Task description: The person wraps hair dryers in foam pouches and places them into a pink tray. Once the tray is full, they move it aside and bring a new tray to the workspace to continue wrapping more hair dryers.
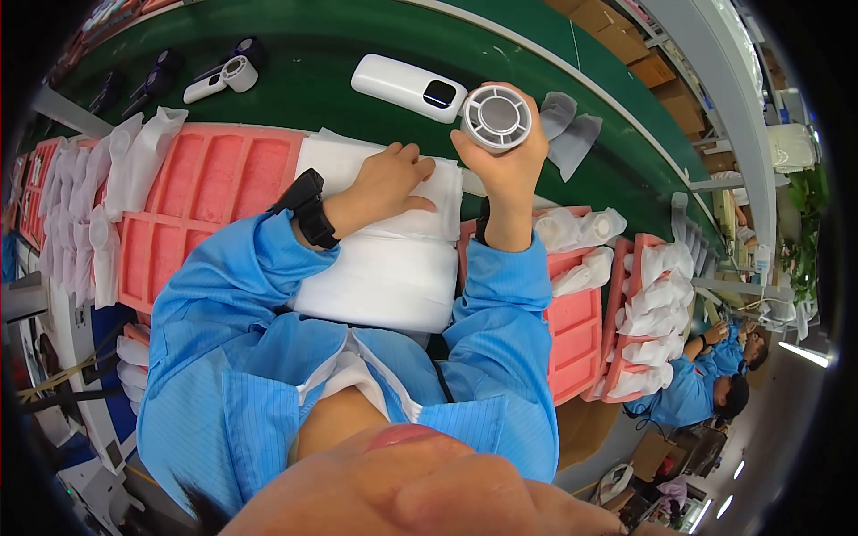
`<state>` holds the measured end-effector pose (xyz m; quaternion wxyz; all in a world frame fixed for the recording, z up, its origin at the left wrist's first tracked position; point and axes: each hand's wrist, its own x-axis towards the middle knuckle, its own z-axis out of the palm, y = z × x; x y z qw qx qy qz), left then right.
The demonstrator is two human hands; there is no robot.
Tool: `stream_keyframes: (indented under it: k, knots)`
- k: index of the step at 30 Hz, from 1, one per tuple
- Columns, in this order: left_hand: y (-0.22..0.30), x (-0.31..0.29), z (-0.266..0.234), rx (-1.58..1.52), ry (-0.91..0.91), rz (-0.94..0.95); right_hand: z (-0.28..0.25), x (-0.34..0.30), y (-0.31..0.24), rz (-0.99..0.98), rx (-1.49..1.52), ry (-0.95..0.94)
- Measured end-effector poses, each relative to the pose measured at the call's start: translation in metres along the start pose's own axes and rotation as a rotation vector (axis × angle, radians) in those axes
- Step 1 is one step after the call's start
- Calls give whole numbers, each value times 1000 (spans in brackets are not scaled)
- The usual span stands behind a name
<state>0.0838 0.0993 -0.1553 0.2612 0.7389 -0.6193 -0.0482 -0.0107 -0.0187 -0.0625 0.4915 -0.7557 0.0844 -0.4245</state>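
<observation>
A white handheld fan (pixel 402 85) is gripped at its round grille head by my right hand (pixel 511 170). Its handle points left over the green bench, with a dark oval panel on the upper face. My left hand (pixel 382 189) lies open, fingers apart, on a thick stack of white packing sleeves (pixel 380 272) in front of my body. The fan is apart from this stack. Just right of my right hand, translucent sleeves (pixel 572 143) rest on the bench.
Pink compartment trays (pixel 214 179) flank the stack, the right-hand tray (pixel 572 335) partly filled with wrapped items. Another white fan (pixel 223 80) and several dark fans (pixel 156 80) sit at the far left of the green bench (pixel 308 67). Co-workers in blue (pixel 688 384) are at the right.
</observation>
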Motion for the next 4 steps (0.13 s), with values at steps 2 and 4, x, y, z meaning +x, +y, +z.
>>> stream_keyframes:
  k: [2,4]
  knots:
    - [1,-1,1,-2,-14,7,1,-1,0,8,-29,-7]
    - [-3,0,5,-17,-36,68,2,-1,1,16,-86,-21]
